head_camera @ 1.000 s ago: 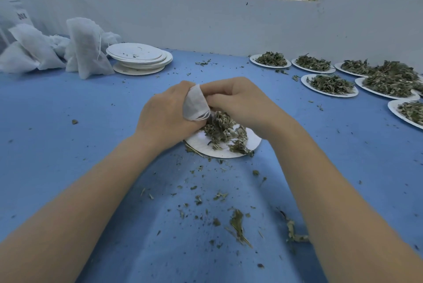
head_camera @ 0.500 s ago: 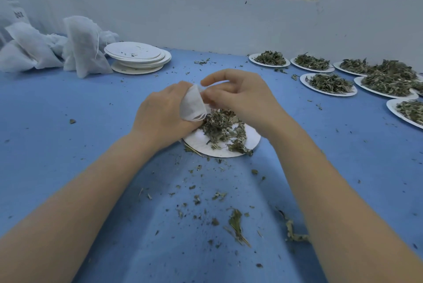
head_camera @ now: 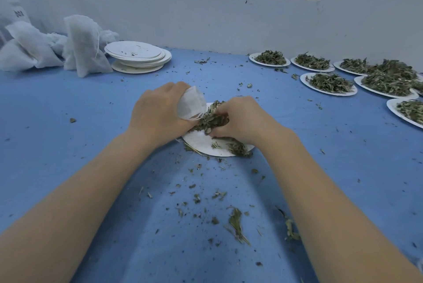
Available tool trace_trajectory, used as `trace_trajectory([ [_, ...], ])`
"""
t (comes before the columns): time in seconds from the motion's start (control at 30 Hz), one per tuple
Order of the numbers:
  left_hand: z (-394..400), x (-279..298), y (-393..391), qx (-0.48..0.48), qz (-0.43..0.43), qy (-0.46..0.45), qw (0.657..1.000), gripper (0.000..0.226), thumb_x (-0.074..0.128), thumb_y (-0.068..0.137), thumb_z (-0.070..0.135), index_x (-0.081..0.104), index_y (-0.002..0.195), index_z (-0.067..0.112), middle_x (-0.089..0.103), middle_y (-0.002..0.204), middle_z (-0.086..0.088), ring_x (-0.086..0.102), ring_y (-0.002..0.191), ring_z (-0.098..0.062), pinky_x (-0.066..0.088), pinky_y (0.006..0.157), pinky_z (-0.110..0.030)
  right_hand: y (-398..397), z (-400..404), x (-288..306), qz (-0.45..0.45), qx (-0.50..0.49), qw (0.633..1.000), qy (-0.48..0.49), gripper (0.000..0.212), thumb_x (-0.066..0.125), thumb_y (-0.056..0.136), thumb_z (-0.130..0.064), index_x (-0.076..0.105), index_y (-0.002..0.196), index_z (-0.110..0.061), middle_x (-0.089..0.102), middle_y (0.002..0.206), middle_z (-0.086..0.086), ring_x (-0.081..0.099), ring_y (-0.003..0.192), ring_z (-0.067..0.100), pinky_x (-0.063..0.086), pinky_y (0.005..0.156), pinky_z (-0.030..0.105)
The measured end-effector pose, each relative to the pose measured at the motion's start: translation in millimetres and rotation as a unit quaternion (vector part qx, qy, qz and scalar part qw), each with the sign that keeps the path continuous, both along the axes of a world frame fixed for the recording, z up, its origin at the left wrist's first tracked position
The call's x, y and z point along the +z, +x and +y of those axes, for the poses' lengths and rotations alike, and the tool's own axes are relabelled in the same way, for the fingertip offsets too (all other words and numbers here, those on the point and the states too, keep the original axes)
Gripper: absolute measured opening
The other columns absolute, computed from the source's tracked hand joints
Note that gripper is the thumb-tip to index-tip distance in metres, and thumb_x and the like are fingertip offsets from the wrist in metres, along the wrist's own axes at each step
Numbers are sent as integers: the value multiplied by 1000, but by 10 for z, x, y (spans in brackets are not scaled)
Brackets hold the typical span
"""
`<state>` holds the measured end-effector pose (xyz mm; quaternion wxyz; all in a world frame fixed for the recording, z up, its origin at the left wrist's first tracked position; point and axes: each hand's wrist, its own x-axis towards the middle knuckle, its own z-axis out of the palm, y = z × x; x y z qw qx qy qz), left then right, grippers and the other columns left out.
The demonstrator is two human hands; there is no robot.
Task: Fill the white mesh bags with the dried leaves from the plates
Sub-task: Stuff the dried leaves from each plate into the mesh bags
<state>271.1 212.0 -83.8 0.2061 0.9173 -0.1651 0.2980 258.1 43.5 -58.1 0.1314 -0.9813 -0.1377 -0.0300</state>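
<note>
We see 2 bare forearms ending in the left hand (head_camera: 158,114) and the right hand (head_camera: 242,120). We find no sleeve, glove, watch or ring on either; both arms are uncovered right to the frame's lower edge.

Views: one, head-worn, wide-angle.
Position: above the near edge of the blue table (head_camera: 68,104).
Facing: forward and down, toward the white wall (head_camera: 206,19).
Nearness: close; forearms fill the lower frame, both hands sit centre.
Shared area: no second view.

No legible text — only blurred dark marks on white bag (head_camera: 16,8)
</note>
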Motion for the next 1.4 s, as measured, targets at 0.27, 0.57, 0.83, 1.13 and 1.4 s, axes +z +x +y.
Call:
trace_trajectory([
  [0.27, 44, -7, 38, 13, 11, 3, 1000, 51, 67, 68, 41, 56, 111, 15, 62, 103, -8, 56, 91, -34, 35, 74, -32, 0, -176, 108, -37, 3, 997, 68, 19, 66, 87, -21, 72, 104, -17, 63, 82, -3, 57, 79, 13, 45, 69, 14],
  [0.57, -26, 5, -14, -25, -2, 49, 998, 53, 72, 68, 39, 58, 111, 11, 63, 98, -8, 57, 85, -33, 30, 69, -29, -12, -111, 190, -83, 12, 975, 204, 14, 71, 81, -20, 73, 94, -27, 54, 67, -22, 50, 64, -4, 36, 57, 0],
  [0.83, -115, 4, -53, -64, -8, 7, 998, 50, 75, 69, 38, 60, 106, 9, 64, 93, -8, 58, 80, -32, 37, 69, -31, -36, 25, 132, -80, 23, 979, 188, 21, 67, 81, -11, 74, 96, -25, 58, 68, -10, 49, 58, 0, 39, 58, 6],
  [1.13, -80, 36, -29, -61, 33, 18, 997, 51, 66, 68, 44, 56, 113, 22, 63, 103, 3, 58, 91, -24, 37, 71, -28, -62, -126, 128, 109, 41, 924, 364, 17, 74, 77, -14, 75, 93, -21, 73, 86, 5, 67, 81, 22, 54, 81, 36],
  [1.4, -58, 42, -14, -45, 14, 11, 999, 52, 67, 69, 44, 56, 113, 19, 63, 103, -2, 58, 90, -27, 37, 70, -29, -51, -141, 140, 209, 68, 785, 580, 13, 57, 91, -5, 70, 93, -4, 73, 95, 7, 70, 90, 15, 54, 82, 19],
])
